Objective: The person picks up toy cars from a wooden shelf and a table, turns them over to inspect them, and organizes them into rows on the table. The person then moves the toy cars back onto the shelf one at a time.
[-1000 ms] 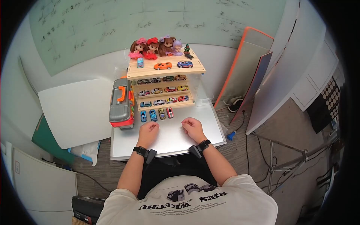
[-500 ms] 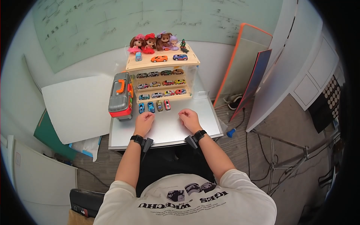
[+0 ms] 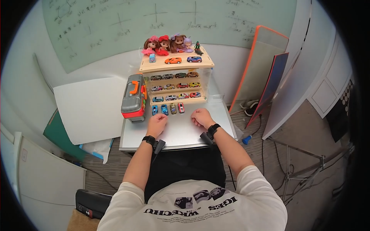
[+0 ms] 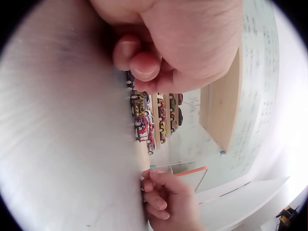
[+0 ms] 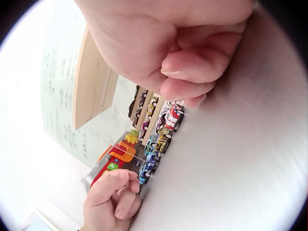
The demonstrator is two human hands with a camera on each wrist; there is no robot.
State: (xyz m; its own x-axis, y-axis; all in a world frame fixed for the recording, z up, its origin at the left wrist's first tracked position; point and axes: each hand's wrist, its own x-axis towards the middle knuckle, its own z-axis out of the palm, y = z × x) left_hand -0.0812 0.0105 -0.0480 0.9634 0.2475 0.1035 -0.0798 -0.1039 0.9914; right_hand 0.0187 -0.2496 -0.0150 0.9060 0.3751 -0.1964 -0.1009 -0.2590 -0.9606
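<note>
My left hand (image 3: 157,124) rests on the silver tabletop (image 3: 181,133), fingers loosely curled and holding nothing. My right hand (image 3: 202,117) lies opposite, likewise curled with nothing in it. Just beyond them a front row of toy cars stands on the metal: two blue ones, a gold car (image 3: 173,108) and a red-and-white car (image 3: 181,107). The left hand is nearest the second blue car (image 3: 164,109). Behind the row, a wooden display shelf (image 3: 177,66) bears more toy cars on its tiers. On its top are an orange car (image 3: 173,60) and a blue car (image 3: 194,59).
Dolls (image 3: 163,45) and a small green figure (image 3: 197,47) stand along the shelf's back edge. A grey-and-red toolbox (image 3: 135,96) with an orange handle is left of the shelf. A clear plastic container (image 3: 215,98) sits at its right. An orange-edged panel (image 3: 262,57) leans farther right.
The head view has shifted, moving the scene slightly within the frame. Both hands stay in about the same place on the tabletop, and the cars have not moved.
</note>
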